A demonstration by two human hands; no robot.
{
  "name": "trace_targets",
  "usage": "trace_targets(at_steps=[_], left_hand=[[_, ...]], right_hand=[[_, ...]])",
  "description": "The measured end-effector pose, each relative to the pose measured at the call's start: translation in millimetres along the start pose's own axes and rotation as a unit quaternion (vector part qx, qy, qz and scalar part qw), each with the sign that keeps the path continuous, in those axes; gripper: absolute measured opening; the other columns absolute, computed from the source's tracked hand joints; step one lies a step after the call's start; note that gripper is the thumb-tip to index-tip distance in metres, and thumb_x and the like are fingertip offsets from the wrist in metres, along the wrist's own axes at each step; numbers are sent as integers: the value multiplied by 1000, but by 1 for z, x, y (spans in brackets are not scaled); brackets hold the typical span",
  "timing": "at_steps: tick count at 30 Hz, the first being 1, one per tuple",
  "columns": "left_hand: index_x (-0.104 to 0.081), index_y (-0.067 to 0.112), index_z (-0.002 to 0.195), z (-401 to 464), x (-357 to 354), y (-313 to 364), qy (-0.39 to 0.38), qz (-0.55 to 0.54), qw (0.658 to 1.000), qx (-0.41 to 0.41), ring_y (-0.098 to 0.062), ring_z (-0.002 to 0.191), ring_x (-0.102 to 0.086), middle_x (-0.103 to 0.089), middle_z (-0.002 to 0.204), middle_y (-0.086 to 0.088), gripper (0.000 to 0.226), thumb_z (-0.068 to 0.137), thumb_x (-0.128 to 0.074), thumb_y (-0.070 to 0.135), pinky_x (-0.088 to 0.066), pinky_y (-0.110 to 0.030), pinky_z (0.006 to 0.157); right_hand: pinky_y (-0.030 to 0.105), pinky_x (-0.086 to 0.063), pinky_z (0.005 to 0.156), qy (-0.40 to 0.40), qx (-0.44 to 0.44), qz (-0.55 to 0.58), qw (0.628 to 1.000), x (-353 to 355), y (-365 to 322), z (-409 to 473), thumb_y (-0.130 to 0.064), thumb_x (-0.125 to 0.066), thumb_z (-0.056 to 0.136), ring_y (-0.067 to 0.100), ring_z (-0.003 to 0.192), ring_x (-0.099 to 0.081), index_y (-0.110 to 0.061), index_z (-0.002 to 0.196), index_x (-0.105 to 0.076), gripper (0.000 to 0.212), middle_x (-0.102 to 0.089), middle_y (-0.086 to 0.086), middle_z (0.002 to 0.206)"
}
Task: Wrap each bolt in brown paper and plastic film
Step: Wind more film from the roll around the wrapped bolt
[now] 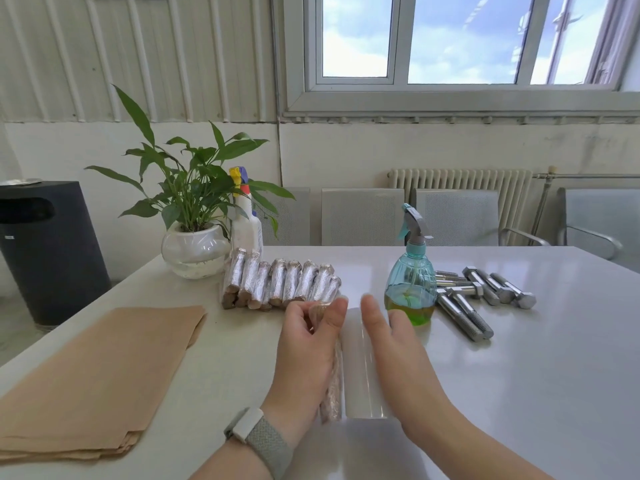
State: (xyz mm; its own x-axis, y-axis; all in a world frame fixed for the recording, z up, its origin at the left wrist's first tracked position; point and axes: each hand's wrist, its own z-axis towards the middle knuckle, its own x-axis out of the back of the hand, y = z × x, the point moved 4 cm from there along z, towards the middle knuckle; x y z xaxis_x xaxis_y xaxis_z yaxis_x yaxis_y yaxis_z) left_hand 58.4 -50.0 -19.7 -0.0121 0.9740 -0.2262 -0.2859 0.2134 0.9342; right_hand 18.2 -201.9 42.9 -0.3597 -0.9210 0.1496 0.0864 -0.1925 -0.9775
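A bright room with a ribbed metal wall, a wide window (457,39) full of sky, a white radiator (460,183) under it and a row of grey perforated chairs (362,216) behind a glossy white table (554,358). A black bin (45,251) stands off to the left. No brand or lettering can be read anywhere; the label on the white spray bottle (246,223) is too small to make out.

On the table, a potted plant (194,216) in a round glass-and-white bowl sits at the far left corner, the white spray bottle just beside it. A stack of brown paper sheets (93,375) lies at the near left. In the middle, a row of wrapped bolts (280,284) lies side by side, shiny with film, brown paper showing at their ends. A teal trigger sprayer (412,282) holding yellow-green liquid stands to the right, and beyond it lie bare steel bolts (485,296), hex-headed and threaded.

Nearest me, the left hand (304,355), a grey-banded watch (258,436) on its wrist, curls its fingers round the bolt being wrapped (334,393), which lies lengthwise toward the person, brown paper under crinkled film. The roll of plastic film (360,368) lies touching it on the right. The right hand (394,355) rests flat against the roll, fingers straight, gripping nothing.
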Motion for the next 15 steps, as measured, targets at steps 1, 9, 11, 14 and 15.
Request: trace_targets(at_steps=[1, 9, 11, 14, 15], left_hand=[[-46, 17, 83, -1, -2, 2, 4, -28, 1000, 10, -6, 60, -48, -48, 61, 15, 66, 54, -80, 67, -46, -26, 61], [-64, 12, 104, -17, -11, -7, -111, -212, 951, 197, -35, 97, -67, -69, 105, -16, 56, 72, -77, 56, -54, -45, 82], [-68, 10, 112, -19, -13, -9, -120, -237, 941, 210, -36, 99, -69, -71, 107, -21, 53, 77, -66, 51, -56, -43, 78], [-72, 11, 106, -15, -12, -9, -110, -274, 937, 188, -33, 93, -71, -72, 103, -20, 46, 78, -55, 42, -57, -38, 69], [-73, 11, 104, -14, -12, -9, -108, -265, 941, 182, -32, 93, -71, -72, 103, -18, 42, 81, -54, 40, -58, -38, 69]], right_hand=[[29, -41, 65, -32, 17, -22, 999, -19, 25, -22, -86, -30, 66, -4, 66, -56, -21, 91, -51, 72, -60, -23, 70], [12, -39, 52, -4, 41, -22, 999, -41, 39, -29, -81, -30, 70, -8, 65, -57, -26, 88, -52, 61, -62, -26, 73], [17, -38, 56, -10, 19, -31, 999, -40, 45, -23, -84, -35, 67, -10, 68, -58, -31, 90, -53, 61, -64, -17, 79], [23, -44, 64, -36, -29, 18, 999, -37, 52, -12, -85, -46, 61, -6, 74, -62, -29, 99, -59, 70, -67, -12, 91], [24, -47, 65, -52, -51, 43, 996, -37, 54, -11, -84, -51, 60, -1, 78, -66, -25, 101, -64, 73, -70, -8, 93]])
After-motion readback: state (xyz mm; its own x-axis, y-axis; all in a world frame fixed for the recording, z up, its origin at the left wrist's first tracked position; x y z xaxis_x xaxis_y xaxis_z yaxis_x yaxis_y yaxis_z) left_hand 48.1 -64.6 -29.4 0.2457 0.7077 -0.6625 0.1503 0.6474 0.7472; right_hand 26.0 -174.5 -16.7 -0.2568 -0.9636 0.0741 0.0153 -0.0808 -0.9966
